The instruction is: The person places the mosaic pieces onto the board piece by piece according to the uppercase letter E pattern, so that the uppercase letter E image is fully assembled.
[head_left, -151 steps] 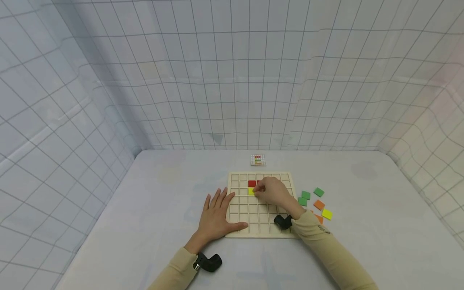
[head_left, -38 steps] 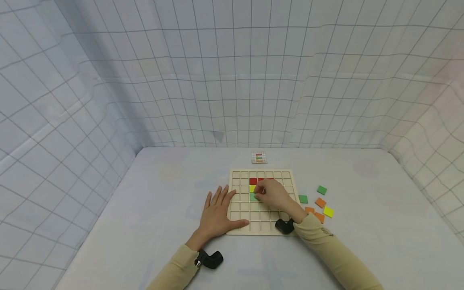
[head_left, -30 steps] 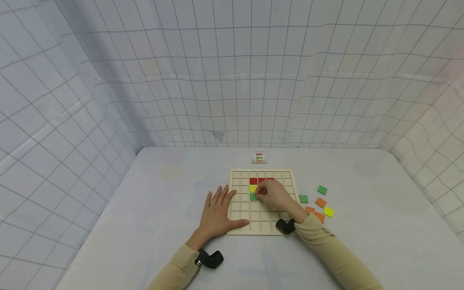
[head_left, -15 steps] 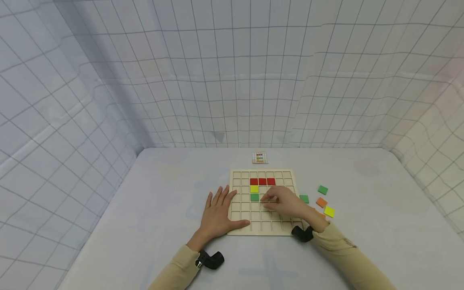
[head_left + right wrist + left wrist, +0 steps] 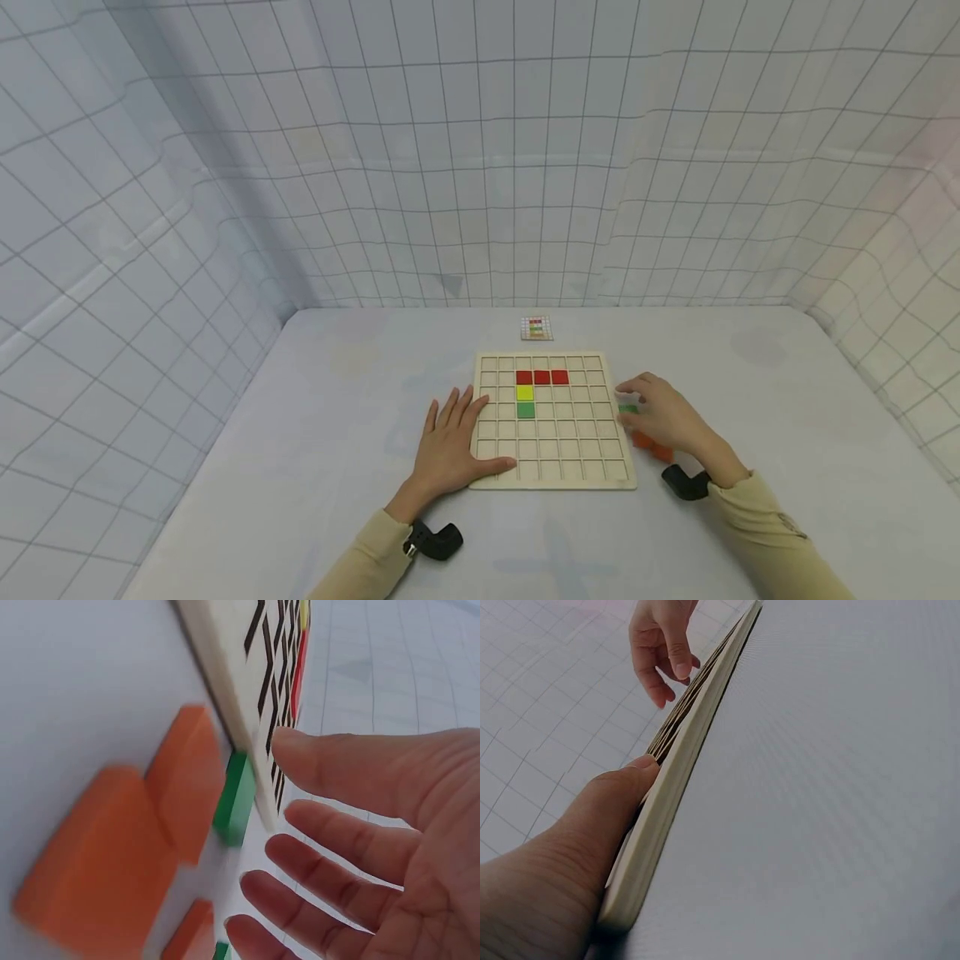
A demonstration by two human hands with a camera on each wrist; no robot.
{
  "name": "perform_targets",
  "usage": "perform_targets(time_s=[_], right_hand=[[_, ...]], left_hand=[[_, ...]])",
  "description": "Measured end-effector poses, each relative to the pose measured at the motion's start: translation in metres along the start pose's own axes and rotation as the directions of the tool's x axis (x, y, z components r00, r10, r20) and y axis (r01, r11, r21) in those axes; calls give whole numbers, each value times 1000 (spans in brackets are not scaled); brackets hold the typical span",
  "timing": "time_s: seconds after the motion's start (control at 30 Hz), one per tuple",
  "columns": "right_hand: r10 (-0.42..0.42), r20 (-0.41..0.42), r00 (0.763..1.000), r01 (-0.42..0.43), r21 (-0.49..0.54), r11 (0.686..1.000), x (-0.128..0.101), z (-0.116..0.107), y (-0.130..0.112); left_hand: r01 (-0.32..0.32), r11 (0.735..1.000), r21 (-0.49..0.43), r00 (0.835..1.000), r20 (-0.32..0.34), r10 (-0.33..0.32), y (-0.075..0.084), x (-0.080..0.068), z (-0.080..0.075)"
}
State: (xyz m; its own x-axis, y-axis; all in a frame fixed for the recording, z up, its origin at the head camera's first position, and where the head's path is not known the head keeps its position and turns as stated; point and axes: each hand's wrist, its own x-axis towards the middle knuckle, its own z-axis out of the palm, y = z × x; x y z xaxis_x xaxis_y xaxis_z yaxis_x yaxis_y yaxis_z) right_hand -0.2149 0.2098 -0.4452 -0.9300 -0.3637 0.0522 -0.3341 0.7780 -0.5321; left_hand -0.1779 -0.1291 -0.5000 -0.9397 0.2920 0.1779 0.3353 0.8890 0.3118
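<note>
White table (image 5: 337,400), gridded walls; my left hand (image 5: 448,442) lies flat, pinning the wooden board (image 5: 555,467). My right hand (image 5: 663,414) hovers fingers spread, holding nothing, over the green tile (image 5: 234,796) beside the board's right edge. It looks light, stiff and thin, so I'd pinch its edges.

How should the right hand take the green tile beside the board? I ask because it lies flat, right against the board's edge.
Judging by its pose, pinch the green tile by its two free side edges, coming from above and from the right. It is thin and flat on the table, and the wooden board blocks its left edge. The open right hand hovers over it; orange tiles crowd the near side.
</note>
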Motion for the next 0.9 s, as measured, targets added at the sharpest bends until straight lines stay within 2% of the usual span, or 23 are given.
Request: perform_targets(time_s=[0.27,0.63,0.9], right_hand=[[49,33,998,-49,-5,999,-3,-4,14],[114,25,993,-115,64,991,0,-4,16],[94,-22,995,-92,73,993,-1,-3,9]], left_hand=[[3,1000,-18,1000,1,-3,0,-1,-1],[8,1000,-19,1000,14,-8,1,0,0],[10,1000,-17,1000,18,-10,1,-1,-1]])
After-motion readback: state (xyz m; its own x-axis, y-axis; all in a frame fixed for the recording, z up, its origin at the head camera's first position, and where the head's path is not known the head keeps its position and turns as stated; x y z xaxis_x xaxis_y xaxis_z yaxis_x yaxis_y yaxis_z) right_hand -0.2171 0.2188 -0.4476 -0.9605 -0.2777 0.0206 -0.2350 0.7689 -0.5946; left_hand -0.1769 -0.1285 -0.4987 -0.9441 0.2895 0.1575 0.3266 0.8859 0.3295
